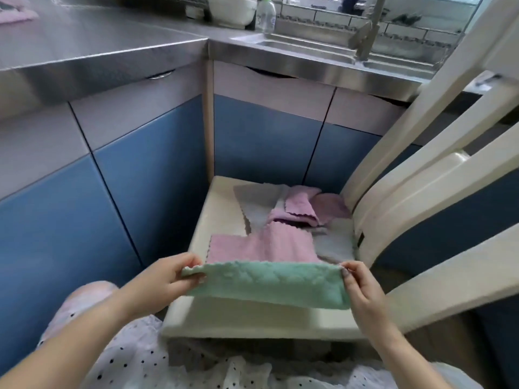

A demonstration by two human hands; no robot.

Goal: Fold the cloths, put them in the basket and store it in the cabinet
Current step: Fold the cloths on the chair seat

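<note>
the green cloth [266,284] hangs stretched between both hands over the front of the cream chair seat [222,214], and it already looks doubled over, with the scalloped edges lined up along the top and the fold sagging below. the left hand [165,279] pinches one top corner, thumb on top and fingers curled under; the right hand [362,287] pinches the other corner the same way. each grip is pressed together on the cloth, not spread. holding it taut by the corners likely keeps the layers matched and flat, so the next fold can land cleanly.

the seat serves as the working surface and holding place: a flat pink cloth [261,245] lies just behind the green one, a crumpled pink cloth [303,209] sits farther back near the chair back [421,178], and a grey cloth [261,200] spreads beneath them. these look unfolded and waiting their turn.

no basket is visible in this view, so nothing can be said of its contents. the blue cabinet doors [261,141] under the steel bench [98,43] are all closed. on the bench stand a clear bottle [265,15] with a green cap and a pale pot [233,9], beside the sink [309,49]; something pink [16,14] rests at the far left corner of the bench, too blurred to name.
</note>
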